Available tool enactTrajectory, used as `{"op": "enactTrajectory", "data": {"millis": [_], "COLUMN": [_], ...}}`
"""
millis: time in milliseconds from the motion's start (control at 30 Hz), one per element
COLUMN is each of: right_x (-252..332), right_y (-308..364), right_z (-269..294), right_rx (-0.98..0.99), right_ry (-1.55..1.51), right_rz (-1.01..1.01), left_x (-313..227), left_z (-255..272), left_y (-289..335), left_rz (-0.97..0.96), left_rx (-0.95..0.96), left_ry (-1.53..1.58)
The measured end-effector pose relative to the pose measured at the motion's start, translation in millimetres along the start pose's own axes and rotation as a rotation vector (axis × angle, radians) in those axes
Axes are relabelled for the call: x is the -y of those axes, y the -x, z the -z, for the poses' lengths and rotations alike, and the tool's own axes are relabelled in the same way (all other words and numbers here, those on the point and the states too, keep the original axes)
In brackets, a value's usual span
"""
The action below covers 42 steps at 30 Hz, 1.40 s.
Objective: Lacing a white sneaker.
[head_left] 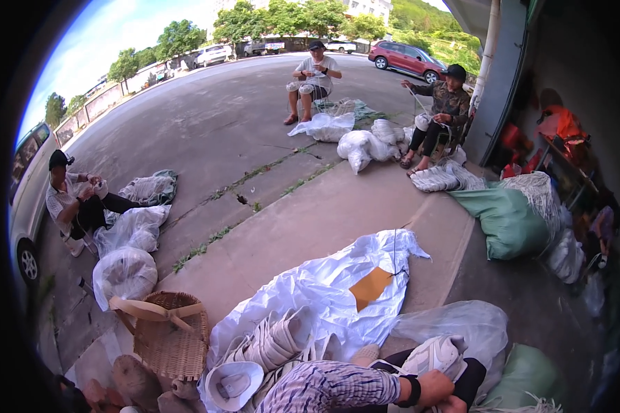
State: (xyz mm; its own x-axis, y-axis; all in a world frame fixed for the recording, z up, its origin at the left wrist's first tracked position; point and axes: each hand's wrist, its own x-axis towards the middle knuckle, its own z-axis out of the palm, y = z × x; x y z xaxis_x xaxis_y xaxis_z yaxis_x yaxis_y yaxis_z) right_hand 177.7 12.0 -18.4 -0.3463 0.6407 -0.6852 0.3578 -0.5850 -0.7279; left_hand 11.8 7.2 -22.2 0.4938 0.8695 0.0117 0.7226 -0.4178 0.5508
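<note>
Left grip [434,387], right grip [453,406]: close together, contents I can't tell | beside pale knee pad [437,354] | wicker basket [171,341] by white sheet's [310,289] left edge

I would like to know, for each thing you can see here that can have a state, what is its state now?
Left hand: fingers bent, close to right hand; grip unclear.
White piece by the hands: on the dark trousers.
White sheet: spread out, wrinkled.
Orange card: lying on the sheet.
Wicker basket: uncovered, handle up.
Green sack near the post: full, bulging.
Red car: standing, doors closed.
</note>
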Motion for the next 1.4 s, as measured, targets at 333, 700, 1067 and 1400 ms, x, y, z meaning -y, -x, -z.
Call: {"op": "enactTrajectory", "data": {"millis": [333, 700, 1067, 1400], "right_x": [-8.2, 47.6, 21.0, 4.2], "right_y": [-12.7, -11.2, -35.1, -46.9], "right_z": [3.2, 26.7, 47.5, 54.1], "right_rx": [0.082, 0.011, 0.054, -0.049], "right_ry": [-0.132, 1.116, 1.158, 1.163], "right_rz": [0.145, 0.998, 1.156, 1.237], "left_x": [9.0, 5.3, 16.3, 15.6], "left_z": [-17.7, -11.4, 8.7, -15.9], "left_y": [3.2, 7.5, -51.6, -96.2], "left_rz": [-0.038, -0.107, 0.104, -0.058], "left_rx": [-0.045, -0.118, 0.220, 0.618], "left_ry": [0.057, 0.165, 0.017, -0.352]}}
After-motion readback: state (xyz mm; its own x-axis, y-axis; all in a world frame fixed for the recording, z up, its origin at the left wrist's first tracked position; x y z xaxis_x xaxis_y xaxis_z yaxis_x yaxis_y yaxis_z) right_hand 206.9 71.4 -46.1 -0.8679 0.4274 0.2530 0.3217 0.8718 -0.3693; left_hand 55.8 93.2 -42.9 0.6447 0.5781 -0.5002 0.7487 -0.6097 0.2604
